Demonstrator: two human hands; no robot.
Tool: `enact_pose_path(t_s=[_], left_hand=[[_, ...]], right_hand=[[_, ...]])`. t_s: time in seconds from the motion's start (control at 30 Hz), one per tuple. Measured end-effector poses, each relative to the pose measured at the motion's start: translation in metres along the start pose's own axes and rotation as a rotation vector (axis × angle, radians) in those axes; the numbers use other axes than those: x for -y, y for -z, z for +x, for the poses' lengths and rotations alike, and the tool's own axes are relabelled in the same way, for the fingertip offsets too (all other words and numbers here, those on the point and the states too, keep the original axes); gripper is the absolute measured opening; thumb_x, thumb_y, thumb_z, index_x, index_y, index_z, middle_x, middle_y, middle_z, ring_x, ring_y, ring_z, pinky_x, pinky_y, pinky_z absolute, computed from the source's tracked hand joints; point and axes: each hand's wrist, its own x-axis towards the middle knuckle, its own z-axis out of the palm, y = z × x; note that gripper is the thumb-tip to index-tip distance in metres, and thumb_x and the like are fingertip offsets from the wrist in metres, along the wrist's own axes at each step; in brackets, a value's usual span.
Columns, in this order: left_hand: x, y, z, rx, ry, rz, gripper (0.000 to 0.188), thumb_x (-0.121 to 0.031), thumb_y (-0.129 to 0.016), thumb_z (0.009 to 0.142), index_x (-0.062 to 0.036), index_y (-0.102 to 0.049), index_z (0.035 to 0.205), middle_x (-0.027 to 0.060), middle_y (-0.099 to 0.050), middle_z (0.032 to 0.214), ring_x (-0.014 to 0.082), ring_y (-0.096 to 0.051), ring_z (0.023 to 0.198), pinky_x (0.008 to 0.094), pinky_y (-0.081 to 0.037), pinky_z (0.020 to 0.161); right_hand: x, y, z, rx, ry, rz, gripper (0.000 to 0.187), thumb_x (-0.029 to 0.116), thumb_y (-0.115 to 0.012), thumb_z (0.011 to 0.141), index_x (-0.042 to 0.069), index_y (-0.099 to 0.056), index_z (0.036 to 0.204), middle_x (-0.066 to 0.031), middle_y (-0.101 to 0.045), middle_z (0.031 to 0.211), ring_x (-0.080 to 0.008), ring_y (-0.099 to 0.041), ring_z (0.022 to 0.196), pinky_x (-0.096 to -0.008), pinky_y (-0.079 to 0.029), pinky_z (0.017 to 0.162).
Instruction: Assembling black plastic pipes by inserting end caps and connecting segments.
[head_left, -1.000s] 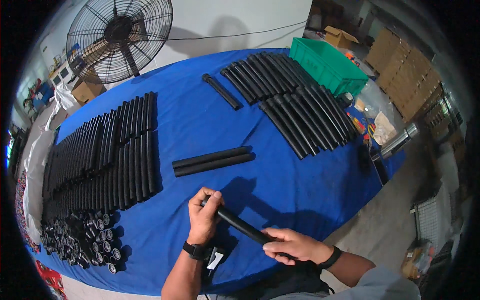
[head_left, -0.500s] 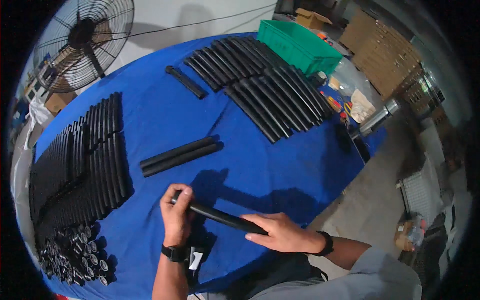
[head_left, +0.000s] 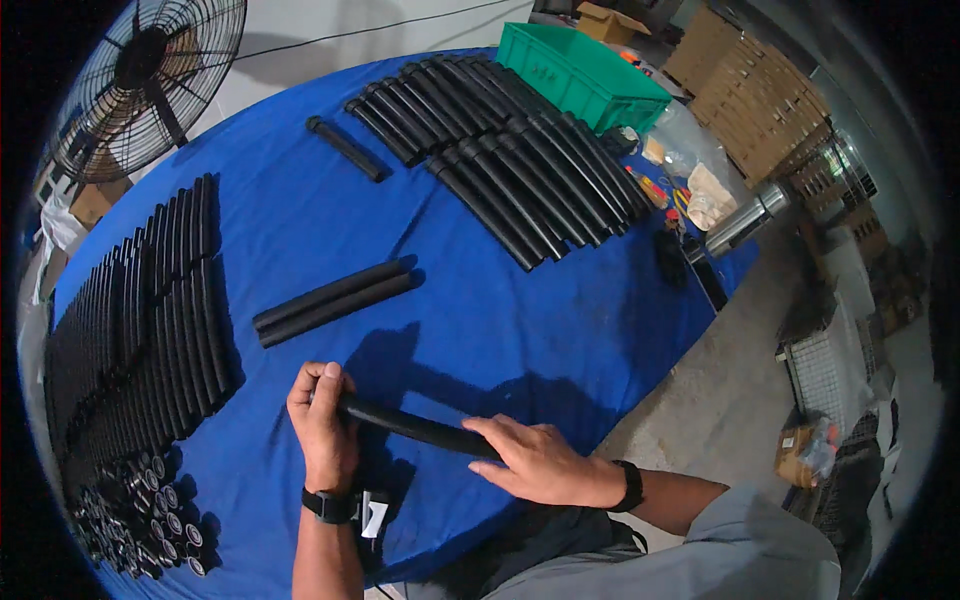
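Left hand (head_left: 325,425), right hand (head_left: 540,465): grip closed on one tube (head_left: 418,424); headed tubes (head_left: 545,190) seem done, plain tubes (head_left: 187,335) (many) remain

We wear a black square-cased watch (head_left: 331,507) at seven o'clock, a black wristband (head_left: 629,486) at five, a grey cloth sleeve (head_left: 755,535) at four.

Uneven light casts dark shadows on the blue cloth (head_left: 285,225), and the fisheye rim curves into black.
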Motion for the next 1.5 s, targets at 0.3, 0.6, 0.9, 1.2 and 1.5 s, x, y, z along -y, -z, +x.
enact_pose_path(t_s=[0.3,0.6,0.9,1.2,1.5], left_hand=[[-0.002,-0.002,-0.001,0.039,0.028,-0.052,0.019,-0.022,-0.064,0.093,-0.0089,-0.057,0.081,-0.0005,-0.057,0.069,0.0039,-0.042,0.05,0.0197,-0.03,0.042],[-0.001,0.002,0.0,0.038,0.03,-0.095,0.02,-0.023,-0.063,0.093,-0.0093,-0.057,0.08,-0.0005,-0.058,0.069,0.0039,-0.043,0.048,0.0199,-0.029,0.04],[-0.005,0.006,-0.003,0.048,0.07,-0.121,0.018,-0.022,-0.065,0.092,-0.0091,-0.059,0.081,-0.0012,-0.057,0.067,0.0024,-0.042,0.048,0.0189,-0.029,0.041],[-0.008,0.002,-0.001,0.02,0.079,-0.117,0.019,-0.023,-0.064,0.093,-0.0092,-0.058,0.08,-0.001,-0.059,0.067,0.0028,-0.043,0.046,0.019,-0.03,0.039],[-0.007,0.0,0.0,0.027,0.097,-0.092,0.019,-0.021,-0.064,0.093,-0.0091,-0.058,0.08,-0.0012,-0.058,0.067,0.003,-0.042,0.044,0.019,-0.029,0.037]], right_hand=[[-0.005,0.025,0.011,0.24,-0.372,0.635,0.042,0.028,-0.07,0.089,0.001,-0.056,0.117,-0.008,-0.063,0.082,-0.0123,-0.057,0.061,-0.0279,-0.046,0.052],[0.004,0.042,0.02,0.365,-0.701,0.605,0.028,0.018,-0.073,0.086,0.0,-0.059,0.102,-0.0099,-0.06,0.075,-0.0161,-0.057,0.058,-0.0253,-0.046,0.051],[-0.007,0.045,0.016,0.48,-0.756,0.831,0.034,0.022,-0.07,0.089,-0.001,-0.058,0.111,-0.0036,-0.064,0.081,-0.0117,-0.059,0.064,-0.0298,-0.049,0.057],[-0.006,0.051,0.025,0.435,-0.68,0.624,0.032,0.015,-0.073,0.085,0.0,-0.056,0.107,-0.0097,-0.064,0.077,-0.0167,-0.062,0.064,-0.0291,-0.049,0.055],[-0.015,0.031,0.022,-0.021,0.183,-0.23,0.035,0.021,-0.071,0.088,-0.001,-0.055,0.111,-0.0108,-0.061,0.074,-0.015,-0.061,0.061,-0.0295,-0.049,0.051]])
